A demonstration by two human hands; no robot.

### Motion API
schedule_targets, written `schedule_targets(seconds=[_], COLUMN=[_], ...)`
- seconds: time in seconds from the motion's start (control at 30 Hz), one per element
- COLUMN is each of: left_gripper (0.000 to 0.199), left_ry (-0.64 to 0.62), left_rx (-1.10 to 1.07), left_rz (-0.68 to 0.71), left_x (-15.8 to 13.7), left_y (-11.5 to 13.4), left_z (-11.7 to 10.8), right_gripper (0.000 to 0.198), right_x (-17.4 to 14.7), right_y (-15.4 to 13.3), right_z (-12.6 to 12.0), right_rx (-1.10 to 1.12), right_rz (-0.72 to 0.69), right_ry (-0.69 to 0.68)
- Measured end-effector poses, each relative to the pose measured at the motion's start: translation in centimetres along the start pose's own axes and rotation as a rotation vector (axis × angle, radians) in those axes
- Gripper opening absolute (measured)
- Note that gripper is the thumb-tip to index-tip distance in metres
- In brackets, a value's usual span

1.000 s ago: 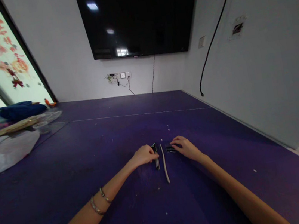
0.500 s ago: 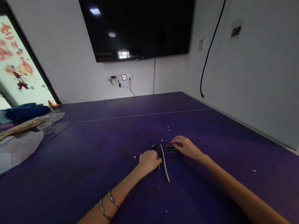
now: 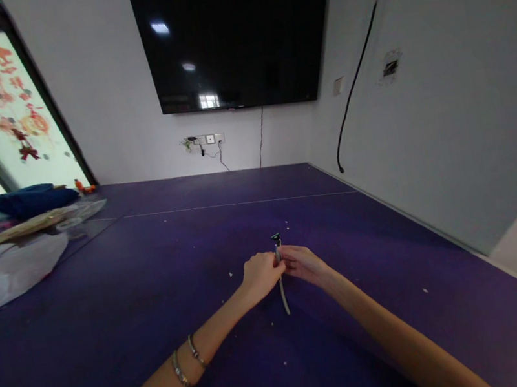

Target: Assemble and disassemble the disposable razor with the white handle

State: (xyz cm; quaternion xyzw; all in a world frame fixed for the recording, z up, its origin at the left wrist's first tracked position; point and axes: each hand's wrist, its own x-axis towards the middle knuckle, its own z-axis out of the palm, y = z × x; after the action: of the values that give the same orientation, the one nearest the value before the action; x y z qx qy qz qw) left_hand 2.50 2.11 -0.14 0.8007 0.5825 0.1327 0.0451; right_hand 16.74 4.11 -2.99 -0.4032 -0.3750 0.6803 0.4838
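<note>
My left hand is closed around the handle of what looks like a razor, held upright with its dark, green-tinged head above my fingers. My right hand meets it from the other side, its fingertips pinched on the handle just below the head. Beneath both hands a thin grey-white stick lies on the purple surface, its upper part covered by my fingers. The small black piece that lay beside the stick is out of sight, and my right hand covers that spot.
The purple surface carries scattered white crumbs. Plastic bags and folded blue cloth lie at the left. A black cable hangs by the right wall, and a television is mounted ahead.
My right hand has moved left from the small black piece to the razor in my left hand. The razor has shifted right, over the stick, and its head now shows above my fingers.
</note>
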Motion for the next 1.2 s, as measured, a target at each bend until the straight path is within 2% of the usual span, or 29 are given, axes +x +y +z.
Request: schedule_targets(seconds=[0.13, 0.27, 0.37, 0.5, 0.63, 0.77, 0.97, 1.2], left_gripper=[0.029, 0.042, 0.045, 0.036, 0.035, 0.034, 0.03, 0.032], left_ry=[-0.005, -0.001, -0.045, -0.164, -0.183, -0.195, -0.179, -0.17], left_rx=[-0.01, -0.054, -0.032, 0.035, 0.079, 0.103, 0.145, 0.128], left_rz=[0.031, 0.062, 0.069, 0.067, 0.082, 0.068, 0.061, 0.064], left_x=[0.1, 0.2, 0.2, -0.2, -0.5, -0.5, -0.2, -0.3], left_y=[1.3, 2.2, 2.1, 1.1, 0.5, 0.6, 0.4, 0.3], left_z=[0.1, 0.2, 0.5, 1.1, 1.7, 1.9, 2.4, 2.9], right_gripper=[0.02, 0.02, 0.02, 0.017, 0.007, 0.006, 0.009, 0.011], right_x=[-0.1, -0.4, -1.1, -2.5, -3.9, -4.7, -5.2, -4.9], right_y=[-0.1, -1.1, -2.5, -4.9, -6.8, -7.4, -6.4, -5.8], right_z=[-0.1, -2.0, -5.2, -11.2, -16.8, -20.4, -22.0, -21.8], right_rx=[-0.056, -0.116, -0.202, -0.403, -0.675, -0.948, -1.195, -1.239], right_rz=[-0.035, -0.081, -0.128, -0.15, -0.143, -0.15, -0.194, -0.206], right_ry=[0.066, 0.147, 0.238, 0.396, 0.577, 0.726, 0.79, 0.791])
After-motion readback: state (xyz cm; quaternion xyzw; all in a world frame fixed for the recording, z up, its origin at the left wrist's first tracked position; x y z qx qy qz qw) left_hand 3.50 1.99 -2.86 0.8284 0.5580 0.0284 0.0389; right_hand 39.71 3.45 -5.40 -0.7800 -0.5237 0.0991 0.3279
